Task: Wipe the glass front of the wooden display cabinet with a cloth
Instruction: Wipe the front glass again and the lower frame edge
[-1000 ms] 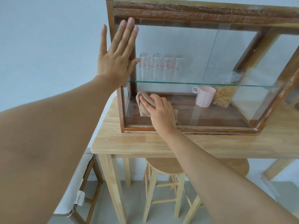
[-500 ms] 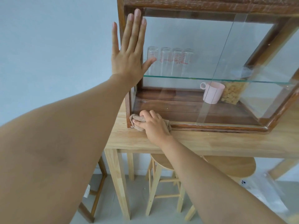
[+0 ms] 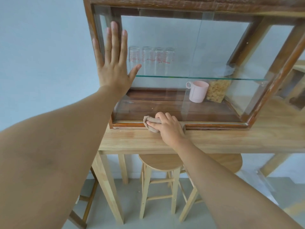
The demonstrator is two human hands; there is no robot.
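right hand (image 3: 168, 128) fingers grip a soft, bunched cloth (image 3: 151, 123) at the fragile glass front (image 3: 165, 63); left hand (image 3: 113, 63) spread flat.

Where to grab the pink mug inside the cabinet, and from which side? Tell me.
Take the pink mug by its handle, which sticks out to its left near the rim. Come from the left: the cereal jar stands close on its right and the glass shelf hangs just above.
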